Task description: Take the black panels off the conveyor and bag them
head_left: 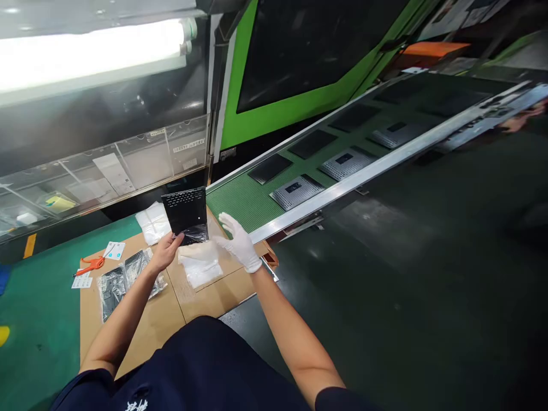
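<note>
My bare left hand (166,251) grips the lower left edge of a black plastic panel (185,211), held up at a tilt. Rows of small slots run along the panel's top. Beside it, to the right, my right hand (240,244) wears a white glove, its fingers spread and apart from the panel. Under the panel lies a stack of clear plastic bags (200,271) on the cardboard-topped table. Black panels wrapped in clear bags (112,291) lie left of my left forearm.
A green conveyor belt (231,208) carries several black and grey panels (296,192) on my right, bordered by a metal rail (325,196). Orange air gun (92,265), labels (115,250) and more bags (153,222) lie on the cardboard (145,337). Part of another person's hand (518,123) shows far right.
</note>
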Motion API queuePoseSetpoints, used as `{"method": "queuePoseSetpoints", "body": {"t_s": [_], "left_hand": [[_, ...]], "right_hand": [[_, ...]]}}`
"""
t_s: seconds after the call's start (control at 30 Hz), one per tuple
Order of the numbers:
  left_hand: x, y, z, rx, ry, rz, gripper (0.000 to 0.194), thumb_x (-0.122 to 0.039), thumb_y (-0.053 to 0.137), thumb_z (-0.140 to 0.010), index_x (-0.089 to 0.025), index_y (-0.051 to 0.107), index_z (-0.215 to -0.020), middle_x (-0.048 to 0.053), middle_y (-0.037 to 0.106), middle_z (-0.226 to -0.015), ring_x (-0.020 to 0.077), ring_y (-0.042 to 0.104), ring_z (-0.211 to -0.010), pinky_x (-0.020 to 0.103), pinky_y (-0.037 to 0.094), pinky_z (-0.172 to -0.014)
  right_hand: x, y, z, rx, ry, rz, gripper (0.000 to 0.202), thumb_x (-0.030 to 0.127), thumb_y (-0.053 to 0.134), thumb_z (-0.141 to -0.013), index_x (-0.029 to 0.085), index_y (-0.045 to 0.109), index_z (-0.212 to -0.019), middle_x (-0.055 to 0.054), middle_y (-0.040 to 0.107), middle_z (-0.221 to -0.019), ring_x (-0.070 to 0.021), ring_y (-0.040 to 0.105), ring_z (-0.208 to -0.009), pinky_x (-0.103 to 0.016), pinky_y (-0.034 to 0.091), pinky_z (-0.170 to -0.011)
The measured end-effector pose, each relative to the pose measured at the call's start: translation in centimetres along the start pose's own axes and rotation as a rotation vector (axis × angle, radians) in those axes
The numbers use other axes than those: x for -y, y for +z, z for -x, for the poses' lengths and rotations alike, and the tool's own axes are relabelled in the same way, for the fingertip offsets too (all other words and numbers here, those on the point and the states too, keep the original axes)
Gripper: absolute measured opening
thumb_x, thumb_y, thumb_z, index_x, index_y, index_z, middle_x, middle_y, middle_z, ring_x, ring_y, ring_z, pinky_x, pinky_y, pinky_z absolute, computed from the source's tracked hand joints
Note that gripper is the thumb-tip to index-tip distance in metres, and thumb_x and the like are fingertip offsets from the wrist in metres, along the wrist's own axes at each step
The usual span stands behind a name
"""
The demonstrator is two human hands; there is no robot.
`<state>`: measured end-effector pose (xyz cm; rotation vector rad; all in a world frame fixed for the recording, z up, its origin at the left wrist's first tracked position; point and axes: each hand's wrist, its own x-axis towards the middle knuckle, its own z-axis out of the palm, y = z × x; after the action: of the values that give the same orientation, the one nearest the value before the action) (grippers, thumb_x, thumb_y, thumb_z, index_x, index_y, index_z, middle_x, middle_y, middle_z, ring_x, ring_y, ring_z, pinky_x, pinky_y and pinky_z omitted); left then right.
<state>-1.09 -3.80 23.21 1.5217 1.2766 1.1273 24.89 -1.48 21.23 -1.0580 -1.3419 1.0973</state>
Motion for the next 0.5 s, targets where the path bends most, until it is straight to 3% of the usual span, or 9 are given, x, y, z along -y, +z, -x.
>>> {"method": "queuePoseSetpoints", "body": {"t_s": [0.07,0.17,0.23,0.37,0.5], "left_hand": [[-0.9,0.1,1.2,-0.010,-0.027,0.090,0.046,-0.065,0.062,-0.094,-0.019,0.068,-0.088,0.001,0.065,-0.074,0.0204,0.064,-0.079,0.033,0.055,-0.075],[-1.6,-0.1,2.5,-0.046,-0.054,0.181,0.048,-0.066,0.062,-0.094,-0.019,0.070,-0.098,0.002,0.067,-0.074,0.0192,0.064,-0.075,0.032,0.055,-0.070],[-1.7,-0.5,3.1,-0.085,-0.059,0.203,0.050,-0.067,0.060,-0.094,-0.018,0.070,-0.104,0.002,0.067,-0.075,0.0181,0.065,-0.072,0.031,0.055,-0.067],[-1.2,-1.3,3.8,-0.151,-0.044,0.184,0.054,-0.068,0.056,-0.096,-0.019,0.069,-0.113,0.001,0.069,-0.077,0.0171,0.066,-0.068,0.030,0.057,-0.064],[-0.8,-1.7,4.1,-0.180,0.007,0.124,0.059,-0.070,0.049,-0.099,-0.020,0.069,-0.121,0.005,0.074,-0.085,0.0218,0.073,-0.079,0.034,0.061,-0.070]], "right_hand": [[1.6,1.5,-0.5,0.159,0.044,-0.081,0.087,0.039,0.092,-0.068,0.023,0.058,-0.147,-0.011,0.068,-0.141,-0.0288,0.064,-0.131,-0.047,0.049,-0.117],[3.1,3.6,-0.2,0.288,0.080,-0.101,0.063,0.038,0.087,-0.073,0.023,0.069,-0.132,-0.007,0.078,-0.122,-0.0264,0.071,-0.118,-0.044,0.055,-0.110],[3.8,4.4,0.3,0.257,0.055,-0.092,0.049,0.039,0.084,-0.077,0.023,0.075,-0.123,-0.005,0.079,-0.115,-0.0256,0.072,-0.113,-0.043,0.056,-0.107],[4.9,5.1,1.0,0.079,-0.026,-0.073,0.035,0.041,0.082,-0.079,0.022,0.079,-0.109,-0.007,0.080,-0.110,-0.0249,0.075,-0.101,-0.041,0.059,-0.100],[5.7,5.5,1.1,-0.021,-0.071,-0.066,0.022,0.042,0.079,-0.083,0.022,0.081,-0.092,-0.006,0.081,-0.097,-0.0238,0.075,-0.094,-0.039,0.059,-0.095]]}}
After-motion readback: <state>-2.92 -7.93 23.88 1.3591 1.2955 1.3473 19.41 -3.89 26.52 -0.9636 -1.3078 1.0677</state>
